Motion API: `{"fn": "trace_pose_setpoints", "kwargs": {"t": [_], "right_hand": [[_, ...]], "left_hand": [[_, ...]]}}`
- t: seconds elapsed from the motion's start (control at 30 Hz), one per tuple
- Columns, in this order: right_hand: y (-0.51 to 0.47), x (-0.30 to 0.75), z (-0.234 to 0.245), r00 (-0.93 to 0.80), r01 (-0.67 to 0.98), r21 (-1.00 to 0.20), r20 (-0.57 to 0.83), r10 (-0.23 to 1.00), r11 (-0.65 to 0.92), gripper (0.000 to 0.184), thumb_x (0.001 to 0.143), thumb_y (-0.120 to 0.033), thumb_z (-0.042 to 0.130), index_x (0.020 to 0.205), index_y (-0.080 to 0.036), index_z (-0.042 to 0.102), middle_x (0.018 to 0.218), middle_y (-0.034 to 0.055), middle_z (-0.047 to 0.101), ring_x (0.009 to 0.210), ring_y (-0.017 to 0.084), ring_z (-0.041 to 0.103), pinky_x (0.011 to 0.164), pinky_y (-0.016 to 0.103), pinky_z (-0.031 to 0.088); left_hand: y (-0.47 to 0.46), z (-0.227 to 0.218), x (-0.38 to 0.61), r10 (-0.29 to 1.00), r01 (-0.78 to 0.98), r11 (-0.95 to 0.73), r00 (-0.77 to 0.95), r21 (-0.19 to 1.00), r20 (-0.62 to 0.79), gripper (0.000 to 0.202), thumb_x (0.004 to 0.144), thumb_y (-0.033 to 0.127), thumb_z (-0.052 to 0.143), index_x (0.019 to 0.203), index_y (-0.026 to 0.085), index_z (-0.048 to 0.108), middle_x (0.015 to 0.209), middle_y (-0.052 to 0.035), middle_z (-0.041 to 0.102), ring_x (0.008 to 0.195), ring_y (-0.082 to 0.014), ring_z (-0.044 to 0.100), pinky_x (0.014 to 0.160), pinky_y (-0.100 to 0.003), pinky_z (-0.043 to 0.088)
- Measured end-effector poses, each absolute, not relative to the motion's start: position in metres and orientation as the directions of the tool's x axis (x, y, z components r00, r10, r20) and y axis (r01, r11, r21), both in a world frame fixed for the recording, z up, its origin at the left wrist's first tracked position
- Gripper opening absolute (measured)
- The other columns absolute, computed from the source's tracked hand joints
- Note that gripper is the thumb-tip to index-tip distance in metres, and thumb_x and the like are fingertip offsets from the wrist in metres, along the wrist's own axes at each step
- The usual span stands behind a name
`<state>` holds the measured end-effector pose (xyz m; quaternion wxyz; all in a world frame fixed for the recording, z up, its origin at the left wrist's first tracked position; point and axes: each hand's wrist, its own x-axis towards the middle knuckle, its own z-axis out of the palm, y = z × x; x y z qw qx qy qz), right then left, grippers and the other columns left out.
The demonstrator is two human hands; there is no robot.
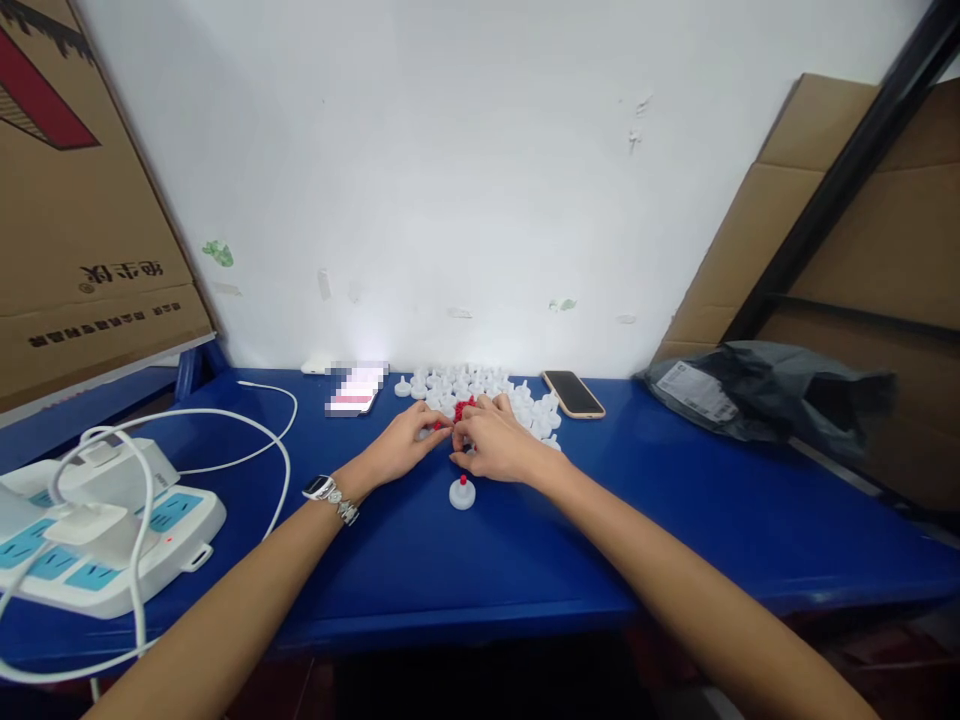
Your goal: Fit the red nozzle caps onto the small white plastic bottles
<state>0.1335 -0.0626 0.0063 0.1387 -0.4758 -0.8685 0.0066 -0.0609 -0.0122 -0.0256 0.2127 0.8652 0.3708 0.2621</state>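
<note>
My left hand [409, 440] and my right hand [495, 440] meet on the blue table [660, 510], fingers curled in a pinch around small parts. Between the fingertips lies a little heap of red pieces [463, 407]. What each hand pinches is too small to name. Behind the hands, several small white round caps [480, 385] lie spread across the table. One white cap with a red piece set in its top [462, 492] stands alone just in front of my hands. A watch [324, 490] is on my left wrist.
A phone [573, 393] lies face up right of the caps, a pink-white card [356, 392] to their left. A grey plastic bag [757, 395] sits far right. A white power strip with plugs and cables [97, 530] fills the left. Cardboard leans on both sides.
</note>
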Motion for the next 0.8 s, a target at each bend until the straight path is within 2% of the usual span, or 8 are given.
{"fn": "trace_pose_setpoints", "kwargs": {"t": [0.17,0.27,0.33,0.47,0.53,0.63,0.7,0.8], "right_hand": [[-0.058,0.141,0.006,-0.471,0.795,-0.26,0.305,0.827,0.549,0.02,0.086,-0.034,0.064,0.073,-0.018,0.066,0.083,0.0042,0.068,0.093,0.022,0.051,0.086,0.038,0.027],[-0.052,0.151,0.013,-0.347,0.748,-0.427,0.4,0.848,0.508,0.025,0.088,-0.038,0.062,0.074,-0.019,0.067,0.078,0.0027,0.07,0.086,0.02,0.056,0.085,0.037,0.032],[-0.049,0.158,0.019,-0.256,0.675,-0.57,0.414,0.873,0.469,0.026,0.087,-0.04,0.061,0.075,-0.019,0.068,0.076,0.0031,0.071,0.077,0.018,0.059,0.076,0.033,0.039],[-0.044,0.167,0.023,-0.158,0.463,-0.793,0.365,0.918,0.395,0.025,0.084,-0.041,0.064,0.078,-0.017,0.064,0.073,0.0048,0.071,0.065,0.016,0.062,0.06,0.028,0.043],[-0.041,0.167,0.019,-0.135,0.383,-0.837,0.368,0.92,0.391,0.025,0.083,-0.042,0.066,0.08,-0.018,0.062,0.07,0.0041,0.07,0.061,0.015,0.062,0.057,0.027,0.044],[-0.034,0.165,0.01,-0.096,0.298,-0.847,0.432,0.897,0.44,0.025,0.079,-0.041,0.07,0.081,-0.017,0.063,0.07,0.0024,0.067,0.063,0.014,0.06,0.058,0.026,0.044],[-0.03,0.163,0.004,-0.073,0.235,-0.859,0.451,0.89,0.455,0.025,0.077,-0.041,0.072,0.082,-0.017,0.063,0.07,0.0015,0.066,0.064,0.013,0.059,0.059,0.025,0.045],[-0.028,0.159,0.0,-0.049,0.144,-0.89,0.431,0.901,0.433,0.029,0.073,-0.042,0.075,0.079,-0.017,0.061,0.066,-0.0001,0.063,0.06,0.012,0.056,0.057,0.025,0.043]], "left_hand": [[-0.013,-0.024,-0.058,0.748,0.492,-0.65,0.547,0.579,0.375,0.03,0.09,0.047,0.056,0.101,0.022,0.066,0.102,-0.004,0.062,0.092,-0.0192,0.06,0.083,-0.033,0.048],[-0.011,-0.018,-0.057,0.766,0.519,-0.643,0.462,0.563,0.448,0.032,0.094,0.048,0.049,0.101,0.02,0.064,0.1,-0.0045,0.061,0.095,-0.0196,0.06,0.084,-0.033,0.048],[-0.004,-0.014,-0.056,0.782,0.55,-0.623,0.419,0.556,0.462,0.034,0.095,0.047,0.047,0.103,0.019,0.064,0.099,-0.0056,0.06,0.092,-0.0206,0.059,0.083,-0.036,0.047],[0.018,-0.007,-0.047,0.816,0.684,-0.575,0.444,0.449,0.369,0.034,0.085,0.045,0.06,0.103,0.017,0.068,0.095,-0.0078,0.06,0.088,-0.0238,0.06,0.083,-0.039,0.046],[0.028,-0.006,-0.04,0.833,0.73,-0.551,0.454,0.404,0.315,0.034,0.084,0.043,0.062,0.101,0.016,0.07,0.094,-0.0088,0.06,0.085,-0.0241,0.06,0.081,-0.039,0.046],[0.033,-0.005,-0.032,0.829,0.735,-0.557,0.459,0.386,0.321,0.024,0.086,0.037,0.059,0.09,0.016,0.072,0.091,-0.0086,0.059,0.083,-0.0234,0.06,0.08,-0.037,0.046],[0.029,-0.004,-0.031,0.812,0.714,-0.579,0.457,0.394,0.364,0.022,0.087,0.036,0.057,0.088,0.018,0.07,0.092,-0.0082,0.06,0.086,-0.0237,0.06,0.08,-0.037,0.046],[0.014,0.002,-0.035,0.751,0.622,-0.653,0.46,0.432,0.473,0.022,0.093,0.038,0.051,0.094,0.02,0.063,0.102,-0.0078,0.062,0.097,-0.024,0.061,0.084,-0.037,0.046]]}}
